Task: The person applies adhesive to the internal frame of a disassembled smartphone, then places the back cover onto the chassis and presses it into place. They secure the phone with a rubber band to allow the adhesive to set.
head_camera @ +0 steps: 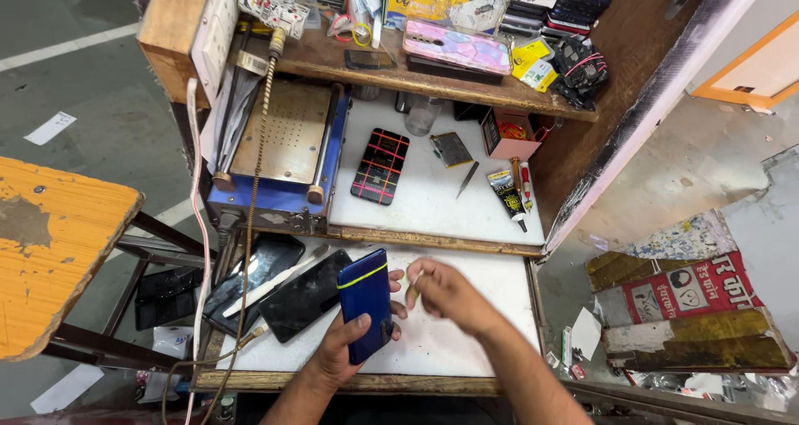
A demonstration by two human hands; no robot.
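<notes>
My left hand (343,348) grips a blue phone (366,302) with a yellow-green stripe across its top, back side up, tilted over the lower white work surface (466,342). Just right of the phone, my right hand (443,292) pinches a small thin tool or strip (414,287) between its fingertips, close to the phone's upper right edge. What the small item is cannot be told.
Two dark phone panels (279,288) lie left of my hands. Farther back sit a blue heating machine (279,163), a black phone with coloured tape lines (380,166), a glue tube (508,197) and tweezers (467,179). A cluttered wooden shelf (399,71) overhangs. An orange stool (50,250) stands left.
</notes>
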